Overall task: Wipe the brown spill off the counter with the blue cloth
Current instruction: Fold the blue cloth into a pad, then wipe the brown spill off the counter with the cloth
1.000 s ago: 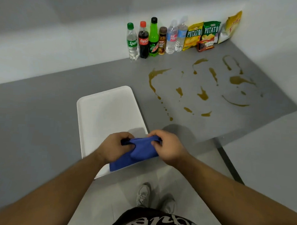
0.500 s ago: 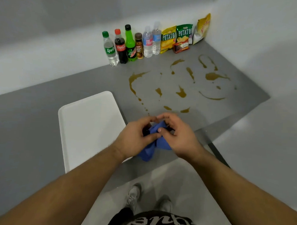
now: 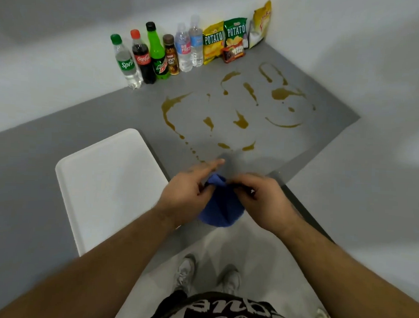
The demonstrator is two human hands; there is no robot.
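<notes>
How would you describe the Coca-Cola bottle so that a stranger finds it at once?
Look at the row of bottles along the back wall of the grey counter. The Coca-Cola bottle is second from the left, between the Sprite bottle and the bright green bottle. Only it has dark contents and a red cap.

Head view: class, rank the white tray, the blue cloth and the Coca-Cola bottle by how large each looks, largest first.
1. White tray, by far the largest.
2. Blue cloth, partly hidden by both hands.
3. Coca-Cola bottle.
The cloth is bunched and nearer the camera, so only the apparent order of the last two is sure.
</notes>
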